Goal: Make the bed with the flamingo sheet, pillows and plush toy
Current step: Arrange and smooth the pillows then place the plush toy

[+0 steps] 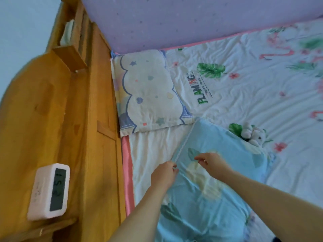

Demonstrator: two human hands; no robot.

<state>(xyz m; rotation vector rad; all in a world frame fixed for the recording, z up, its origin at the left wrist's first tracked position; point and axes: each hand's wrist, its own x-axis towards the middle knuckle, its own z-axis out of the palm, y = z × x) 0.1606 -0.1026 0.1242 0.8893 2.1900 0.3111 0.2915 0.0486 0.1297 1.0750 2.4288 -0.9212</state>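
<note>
Left grip [164, 173] pinched the piped edge of the blue pillow [218, 198]. Right grip [210, 163], fingers curled, pinched its cover. Pillow lay askew on the sheet [244, 95] near the bed's head edge, plush toy [253, 135] at its far corner.

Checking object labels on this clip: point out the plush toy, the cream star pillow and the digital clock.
plush toy [257, 136], head view, on its pale head.
cream star pillow [146, 89], head view, middle of its top face.
digital clock [58, 189], head view, on its dark display.
</note>
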